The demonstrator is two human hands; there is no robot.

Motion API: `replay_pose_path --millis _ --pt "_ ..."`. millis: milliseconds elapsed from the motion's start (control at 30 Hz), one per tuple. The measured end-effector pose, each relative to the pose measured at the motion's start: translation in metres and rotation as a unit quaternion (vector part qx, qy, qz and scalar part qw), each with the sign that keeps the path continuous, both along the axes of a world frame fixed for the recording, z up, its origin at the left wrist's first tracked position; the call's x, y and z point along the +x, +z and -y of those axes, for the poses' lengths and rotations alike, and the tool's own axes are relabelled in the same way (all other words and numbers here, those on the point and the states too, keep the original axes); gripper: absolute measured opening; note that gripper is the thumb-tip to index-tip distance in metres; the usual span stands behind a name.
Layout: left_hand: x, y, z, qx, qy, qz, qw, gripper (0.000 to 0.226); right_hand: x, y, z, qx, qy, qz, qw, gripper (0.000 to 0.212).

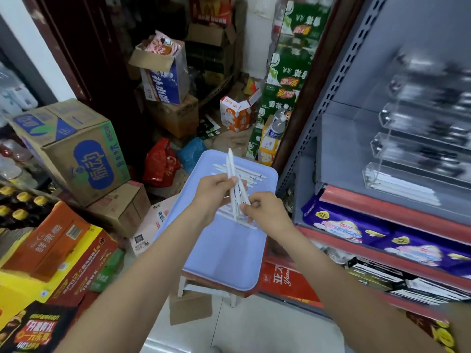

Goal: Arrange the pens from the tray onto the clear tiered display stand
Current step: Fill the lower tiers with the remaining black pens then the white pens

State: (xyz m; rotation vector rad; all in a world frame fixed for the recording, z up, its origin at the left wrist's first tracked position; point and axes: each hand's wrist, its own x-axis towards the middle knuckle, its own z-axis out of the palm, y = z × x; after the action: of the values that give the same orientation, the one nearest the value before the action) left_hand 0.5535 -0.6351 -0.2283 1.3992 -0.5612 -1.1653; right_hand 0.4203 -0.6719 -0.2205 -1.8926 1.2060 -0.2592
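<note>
Pens (234,186) bunched in my left hand (213,192) – right hand (257,207) pinched lower ends (over blue tray (224,258)).

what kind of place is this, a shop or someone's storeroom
Most likely a small shop's stock corner: a metal retail shelf holding packaged goods, and stacked drink cartons crowding the floor.

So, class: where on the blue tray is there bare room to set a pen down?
The near half of the tray, below both hands, is bare. The far half is crowded with loose pens, and the left hand holds a bundle there.
</note>
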Motion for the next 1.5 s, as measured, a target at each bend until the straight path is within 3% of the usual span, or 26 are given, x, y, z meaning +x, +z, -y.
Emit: replay_pose_path --millis 167,300,400,500,600,700,833,1033,1167,1267,1500 --pt "-0.057 0.039 0.025 -0.029 -0.025 0.130 0.991 0.023 -0.046 0.035 0.008 -0.045 -0.009 0.016 0.999 0.034" --pt "-0.107 0.068 0.045 -0.083 -0.037 0.139 0.986 0.012 -0.094 0.061 0.021 -0.095 -0.041 0.042 0.994 0.044" --pt "-0.140 0.086 0.057 -0.116 -0.066 0.152 0.979 0.011 -0.133 0.075 0.035 -0.086 -0.016 0.035 0.996 0.033" --pt "-0.167 0.102 0.069 -0.136 -0.089 0.226 0.961 0.012 -0.176 0.088 0.055 -0.091 -0.041 0.033 0.994 0.030" --pt "-0.194 0.115 0.082 -0.143 -0.160 0.327 0.920 0.023 -0.219 0.109 0.077 -0.116 -0.112 0.140 0.977 0.037" --pt "-0.224 0.124 0.094 -0.155 -0.214 0.402 0.877 0.018 -0.258 0.129 0.091 -0.082 -0.116 0.271 0.952 0.020" --pt "-0.260 0.130 0.109 -0.165 -0.246 0.440 0.848 0.024 -0.297 0.136 0.102 -0.071 -0.096 0.327 0.938 0.021" --pt "-0.273 0.129 0.120 -0.111 -0.123 0.538 0.826 0.015 -0.337 0.123 0.128 -0.076 -0.190 0.363 0.909 0.016" --pt "-0.261 0.127 0.120 -0.080 -0.096 0.572 0.810 0.018 -0.348 0.105 0.144 -0.090 -0.249 0.339 0.903 0.015" --pt "-0.256 0.127 0.120 -0.081 -0.085 0.564 0.817 0.018 -0.343 0.094 0.149 -0.087 -0.261 0.313 0.909 0.017" --pt "-0.245 0.122 0.118 -0.076 -0.083 0.557 0.823 0.013 -0.322 0.074 0.158 -0.092 -0.233 0.245 0.937 0.017"
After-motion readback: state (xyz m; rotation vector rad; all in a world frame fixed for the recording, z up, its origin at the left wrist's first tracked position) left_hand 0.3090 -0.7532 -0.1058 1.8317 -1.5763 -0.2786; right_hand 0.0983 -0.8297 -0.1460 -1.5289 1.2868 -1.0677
